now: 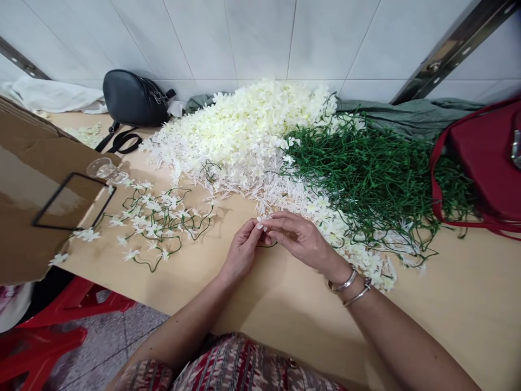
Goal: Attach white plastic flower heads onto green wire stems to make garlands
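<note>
One white artificial blossom (pixel 264 221) in fingertip grip, left hand (pixel 244 247), right hand (pixel 300 240), mid worktop (pixel 301 304). Flowered green stems (pixel 152 229) near left edge seem done; cream-white blossom heap (pixel 252 125), green plastic-stem tangle (pixel 366 168) toward back edge apparently remain.

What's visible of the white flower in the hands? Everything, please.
The white artificial flower is small, with narrow petals that look like thin fabric or plastic. Fingertips of the left hand and right hand pinch it above the table. A green stem shows below; whether it joins the flower is hidden.
</note>
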The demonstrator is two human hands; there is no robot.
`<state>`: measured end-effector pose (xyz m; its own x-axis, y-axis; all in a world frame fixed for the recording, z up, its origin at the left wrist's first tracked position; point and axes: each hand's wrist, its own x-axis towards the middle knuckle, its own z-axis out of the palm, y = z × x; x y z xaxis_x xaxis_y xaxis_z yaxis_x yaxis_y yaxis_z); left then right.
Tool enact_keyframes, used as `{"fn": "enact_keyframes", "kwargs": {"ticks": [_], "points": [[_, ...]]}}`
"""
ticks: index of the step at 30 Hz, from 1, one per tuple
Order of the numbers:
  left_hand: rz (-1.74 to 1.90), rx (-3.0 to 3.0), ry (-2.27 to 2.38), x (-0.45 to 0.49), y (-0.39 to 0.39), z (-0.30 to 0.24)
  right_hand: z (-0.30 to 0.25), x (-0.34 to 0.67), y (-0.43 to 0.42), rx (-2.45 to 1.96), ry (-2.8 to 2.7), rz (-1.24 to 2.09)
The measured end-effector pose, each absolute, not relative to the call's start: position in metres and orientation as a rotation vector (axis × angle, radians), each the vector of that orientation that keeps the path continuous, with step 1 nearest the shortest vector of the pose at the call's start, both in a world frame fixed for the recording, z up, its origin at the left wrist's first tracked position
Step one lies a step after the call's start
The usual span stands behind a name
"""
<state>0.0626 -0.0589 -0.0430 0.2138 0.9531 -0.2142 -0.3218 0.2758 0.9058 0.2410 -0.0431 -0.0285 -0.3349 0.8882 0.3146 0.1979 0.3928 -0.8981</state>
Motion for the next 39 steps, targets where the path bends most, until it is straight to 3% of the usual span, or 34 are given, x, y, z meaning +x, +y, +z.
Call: {"fn": "enact_keyframes", "kwargs": {"ticks": [5,11,20,23,30,39], "points": [[1.215,0.544,0.767,0.042,-0.043,-0.025,-0.019,0.243,-0.046,-0.854,-1.552,1.149],[1.391,0.285,0.686,0.012,-0.023,-0.017,-0.019,0.245,-0.045,-0.965,-1.390,1.038],[1.246,0.264,0.718,0.020,-0.025,-0.024,-0.031,0.265,-0.028,-1.305,-1.632,0.226],[1.189,0.256,0.708,0.025,-0.027,-0.021,-0.040,0.278,-0.020,-1.441,-1.627,0.109],[1.113,0.595,0.778,0.046,-0.038,-0.026,-0.043,0.292,-0.015,-1.667,-1.710,-0.098],[1.214,1.105,0.962,0.053,-0.053,-0.031,0.029,0.283,-0.044,-1.223,-1.377,-0.090]]}}
